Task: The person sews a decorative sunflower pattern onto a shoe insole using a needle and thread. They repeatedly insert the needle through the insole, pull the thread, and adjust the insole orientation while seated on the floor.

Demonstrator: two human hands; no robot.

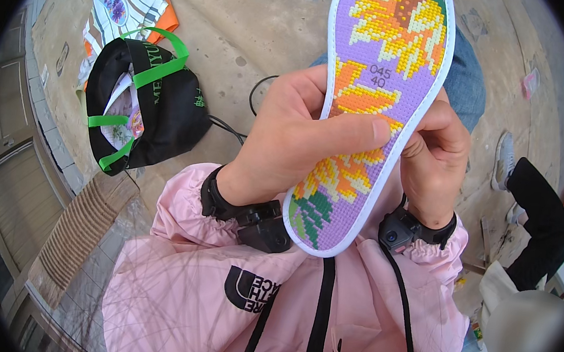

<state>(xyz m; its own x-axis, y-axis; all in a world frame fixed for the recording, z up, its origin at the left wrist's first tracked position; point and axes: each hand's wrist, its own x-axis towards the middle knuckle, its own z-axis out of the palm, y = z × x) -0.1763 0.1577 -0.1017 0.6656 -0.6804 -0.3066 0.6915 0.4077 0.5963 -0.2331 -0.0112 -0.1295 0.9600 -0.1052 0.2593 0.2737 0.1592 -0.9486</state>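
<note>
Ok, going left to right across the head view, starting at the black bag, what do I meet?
Black bag with green handles, left hand, flower-patterned insole, right hand, another person's grey shoe, that person's black trouser leg.

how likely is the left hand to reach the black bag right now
Probably not at once: the left hand is holding the flowered insole, thumb across its face. The way to the black bag looks free, though whether it is within reach is hard to judge.
</note>
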